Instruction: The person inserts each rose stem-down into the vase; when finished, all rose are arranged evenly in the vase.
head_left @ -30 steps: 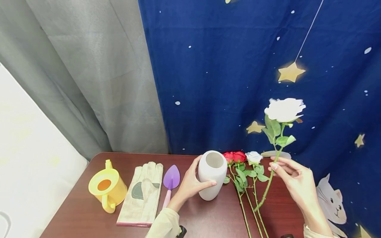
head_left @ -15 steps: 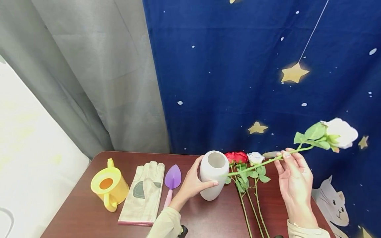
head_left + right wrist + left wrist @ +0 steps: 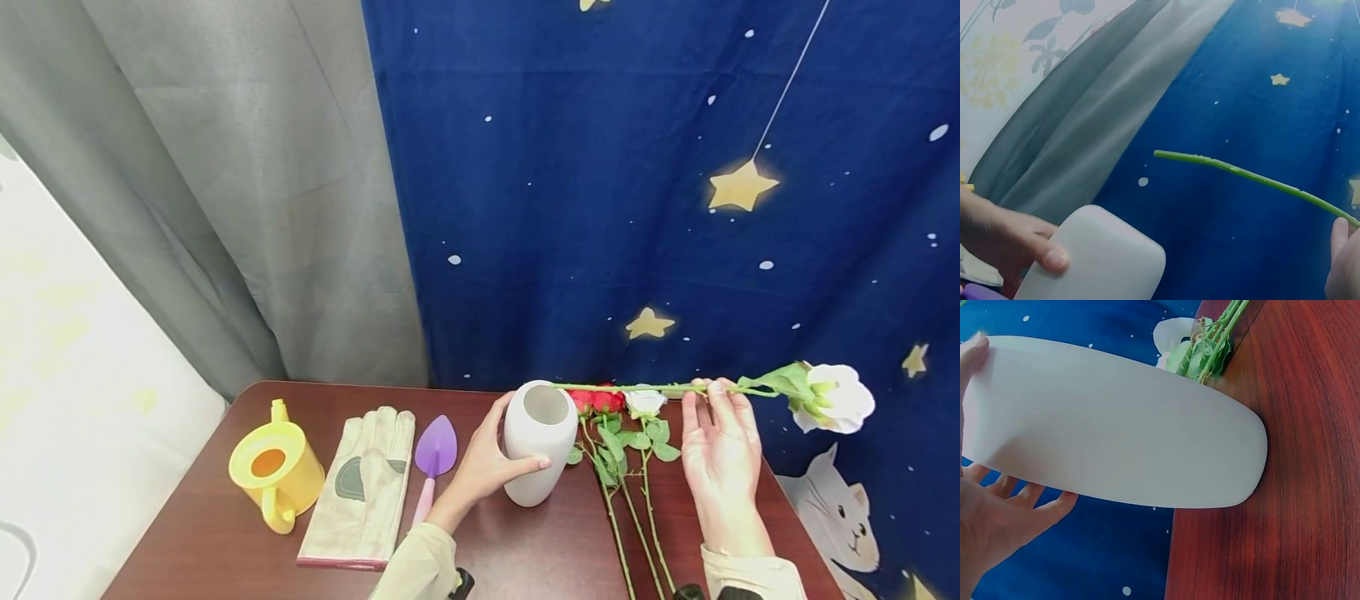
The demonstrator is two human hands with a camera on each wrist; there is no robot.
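My left hand (image 3: 483, 468) grips a white vase (image 3: 537, 467) round its upper half, thumb across the front. The vase stands upright on the table, its mouth facing up. In the left wrist view its pale side (image 3: 1122, 431) fills the middle. My right hand (image 3: 722, 454), palm up, pinches the stem of a white rose (image 3: 836, 400). The rose lies nearly level, bloom to the right, and its stem end overlaps the vase rim in the head view. The right wrist view has the bare green stem (image 3: 1254, 178) above and apart from the vase (image 3: 1100, 262).
Two red roses (image 3: 606, 400) and another white rose (image 3: 643, 402) lie on the table (image 3: 517, 554) right of the vase. To the left are a purple trowel (image 3: 435, 450), garden gloves (image 3: 360, 492) and a yellow watering can (image 3: 281, 471). Curtains (image 3: 525, 208) hang behind.
The white rose has tipped from upright to nearly level, its bloom swinging right and down and its stem end toward the vase. My right hand has turned palm up. The left hand stays on the vase.
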